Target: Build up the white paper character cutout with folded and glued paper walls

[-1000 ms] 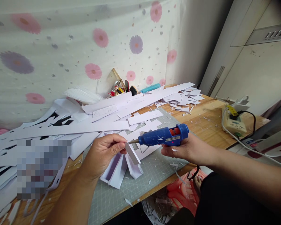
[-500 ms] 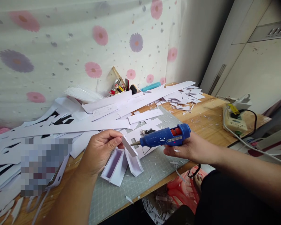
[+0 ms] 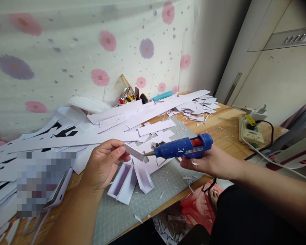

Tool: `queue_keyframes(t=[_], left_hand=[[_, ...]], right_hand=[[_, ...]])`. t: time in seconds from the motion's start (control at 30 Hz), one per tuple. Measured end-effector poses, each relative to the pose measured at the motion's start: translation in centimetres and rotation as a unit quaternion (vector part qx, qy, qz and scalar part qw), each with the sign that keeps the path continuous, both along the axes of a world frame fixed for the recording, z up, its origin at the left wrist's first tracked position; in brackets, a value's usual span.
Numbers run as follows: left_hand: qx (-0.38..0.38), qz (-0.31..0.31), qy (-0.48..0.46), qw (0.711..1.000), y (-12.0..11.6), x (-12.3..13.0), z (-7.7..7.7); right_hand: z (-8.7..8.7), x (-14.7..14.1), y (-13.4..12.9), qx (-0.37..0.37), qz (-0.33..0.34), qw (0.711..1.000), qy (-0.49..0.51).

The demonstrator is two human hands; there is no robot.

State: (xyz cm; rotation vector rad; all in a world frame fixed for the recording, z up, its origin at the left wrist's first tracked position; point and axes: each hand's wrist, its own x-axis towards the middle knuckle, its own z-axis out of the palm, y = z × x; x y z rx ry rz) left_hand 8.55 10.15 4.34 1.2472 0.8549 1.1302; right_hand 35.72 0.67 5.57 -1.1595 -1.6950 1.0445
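Between the thumb and fingers of my left hand [image 3: 104,163] is a small white foam board strip [image 3: 134,151], held above the cutting mat. My right hand [image 3: 206,163] is wrapped round a blue glue gun [image 3: 181,148] with a red part in its top. The gun's metal nozzle points left and meets the strip's right end. Just below the strip, folded white board pieces [image 3: 126,187] shaped like open troughs rest on the green-grey cutting mat [image 3: 140,217].
White board sheets and offcuts [image 3: 73,140] cover the table's left and back. Behind stands a tool holder [image 3: 129,98] beside a blue tube [image 3: 162,96]. A power strip [image 3: 250,131] with cables sits at right. A phone-like device [image 3: 58,194] lies at left.
The strip in my left hand has turned from a steep slant to a flatter one. The glue gun has shifted slightly right, its nozzle now at the strip's end. The view has moved a little.
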Motion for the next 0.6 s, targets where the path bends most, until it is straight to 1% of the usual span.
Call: queue_keyframes(t=[0.13, 0.3, 0.47, 0.6], left_hand=[[-0.018, -0.009, -0.026, 0.999, 0.17, -0.08, -0.06], [-0.026, -0.02, -0.043, 0.999, 0.1, -0.06, -0.22], [-0.021, -0.033, -0.031, 0.999, -0.39, 0.11, 0.0], [-0.007, -0.044, -0.015, 0.999, -0.33, 0.28, 0.03]], right_hand=[[0.02, 0.13, -0.05, 0.011, -0.008, 1.0, 0.014], [0.09, 0.01, -0.03, 0.01, -0.02, 1.0, 0.005], [-0.03, -0.4, 0.01, 0.002, -0.003, 1.0, 0.025], [0.05, -0.67, 0.19, 0.009, 0.009, 1.0, 0.02]])
